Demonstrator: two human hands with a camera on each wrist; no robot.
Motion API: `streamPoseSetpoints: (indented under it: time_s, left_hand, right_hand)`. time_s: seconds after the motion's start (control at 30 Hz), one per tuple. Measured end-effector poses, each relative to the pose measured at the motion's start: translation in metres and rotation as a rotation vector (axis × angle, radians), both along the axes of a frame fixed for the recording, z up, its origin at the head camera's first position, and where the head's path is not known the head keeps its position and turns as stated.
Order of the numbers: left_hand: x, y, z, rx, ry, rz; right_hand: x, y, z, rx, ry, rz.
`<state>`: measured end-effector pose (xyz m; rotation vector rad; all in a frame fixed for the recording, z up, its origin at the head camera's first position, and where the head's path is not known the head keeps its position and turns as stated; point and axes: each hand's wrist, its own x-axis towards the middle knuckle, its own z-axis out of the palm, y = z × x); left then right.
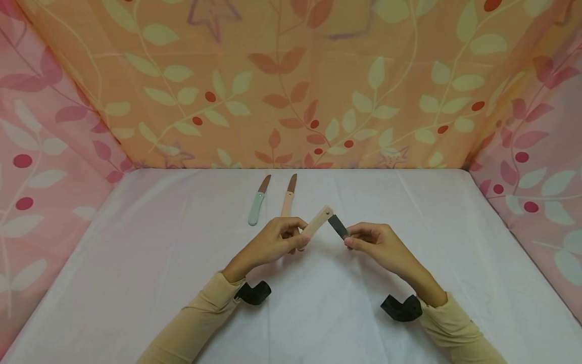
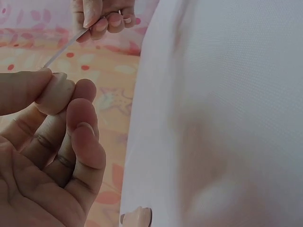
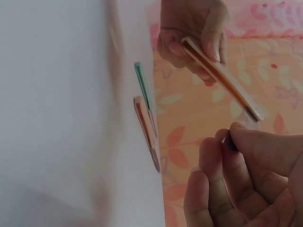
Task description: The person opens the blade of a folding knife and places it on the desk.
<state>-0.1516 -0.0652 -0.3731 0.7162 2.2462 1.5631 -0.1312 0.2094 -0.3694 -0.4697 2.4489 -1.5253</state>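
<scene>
Between the two hands is a folding knife (image 1: 318, 220) with a cream handle, its dark blade (image 1: 338, 226) swung partway out at an angle to the handle. My left hand (image 1: 283, 236) pinches the handle between thumb and fingers. The tip end of the blade is pinched by my right hand (image 1: 373, 243), which covers the point. In the right wrist view the slot in the handle (image 3: 220, 75) shows as a long brown groove. Beyond the left hand lie two more opened folding knives, one with a mint green handle (image 1: 256, 208), the other with a peach handle (image 1: 287, 203) partly hidden by that hand.
A white cloth (image 1: 150, 263) covers the table. Floral fabric walls stand at the back (image 1: 291, 101) and on both sides. Black curved pieces, a left one (image 1: 254, 293) and a right one (image 1: 402, 308), are fixed at the sleeve cuffs.
</scene>
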Motion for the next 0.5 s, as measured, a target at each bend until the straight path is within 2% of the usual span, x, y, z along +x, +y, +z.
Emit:
streamPoseSetpoints:
  time_s: [0.5]
  left_hand:
    - [-0.001, -0.004, 0.001, -0.066, -0.016, -0.047]
  right_hand:
    - [-0.005, 0.016, 0.008, 0.024, 0.034, -0.056]
